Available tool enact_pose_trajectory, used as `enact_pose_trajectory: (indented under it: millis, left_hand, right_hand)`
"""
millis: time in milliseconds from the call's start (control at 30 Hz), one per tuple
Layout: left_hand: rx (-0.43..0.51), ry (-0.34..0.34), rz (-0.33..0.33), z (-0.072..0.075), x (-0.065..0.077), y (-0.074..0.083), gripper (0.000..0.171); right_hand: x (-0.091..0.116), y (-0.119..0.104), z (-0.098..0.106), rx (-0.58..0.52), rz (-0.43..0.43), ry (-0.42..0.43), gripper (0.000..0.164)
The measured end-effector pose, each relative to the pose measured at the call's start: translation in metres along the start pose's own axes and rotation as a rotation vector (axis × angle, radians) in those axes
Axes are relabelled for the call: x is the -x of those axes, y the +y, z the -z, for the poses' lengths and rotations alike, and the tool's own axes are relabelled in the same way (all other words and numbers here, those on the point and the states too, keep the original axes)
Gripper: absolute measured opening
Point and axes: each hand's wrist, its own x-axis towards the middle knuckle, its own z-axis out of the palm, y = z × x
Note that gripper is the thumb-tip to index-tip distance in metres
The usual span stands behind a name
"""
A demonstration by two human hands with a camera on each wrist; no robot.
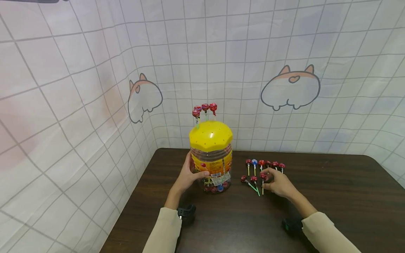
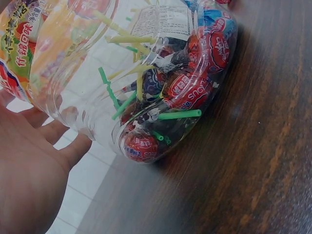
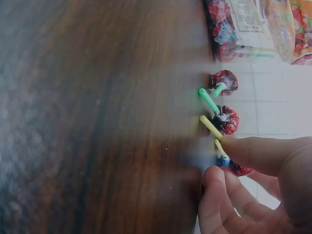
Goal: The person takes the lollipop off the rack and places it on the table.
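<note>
A clear plastic candy jar [image 1: 211, 165] with a yellow lid [image 1: 211, 135] stands upright on the table. My left hand [image 1: 187, 175] grips its left side, thumb across the label. Wrapped lollipops [image 2: 192, 90] with green and yellow sticks lie in the jar's bottom. Several red lollipops [image 1: 205, 106] stand upright in the lid. At the right, my right hand [image 1: 277, 183] pinches a red lollipop [image 1: 263, 176] with a yellow stick, low over the table. Left of it lie two red lollipops [image 1: 254, 179] with green sticks; part of the held one is hidden by the thumb in the right wrist view.
Behind the right hand, a row of several lollipops lies on the dark wooden table [image 1: 240, 221], among them a blue one [image 1: 254, 162]. A white gridded cloth [image 1: 240, 70] with cartoon prints hangs beyond the table's back and left edges.
</note>
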Motion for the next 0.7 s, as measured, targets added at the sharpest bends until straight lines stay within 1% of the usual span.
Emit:
enact_pose_trajectory:
  millis: [367, 467, 700]
  left_hand:
    - [0.002, 0.004, 0.006, -0.0002, -0.0001, -0.0006, 0.101]
    - [0.001, 0.001, -0.002, 0.0001, -0.0001, -0.0009, 0.102]
    - [-0.002, 0.0, -0.006, 0.0, 0.0002, -0.0009, 0.101]
  right_hand:
    - [-0.0031, 0.003, 0.0, 0.02, -0.011, 0.01, 0.045]
    - [-0.0031, 0.0035, 0.0006, 0.018, -0.019, 0.009, 0.044]
    - [-0.0022, 0.0025, 0.0013, 0.054, -0.023, 0.011, 0.038]
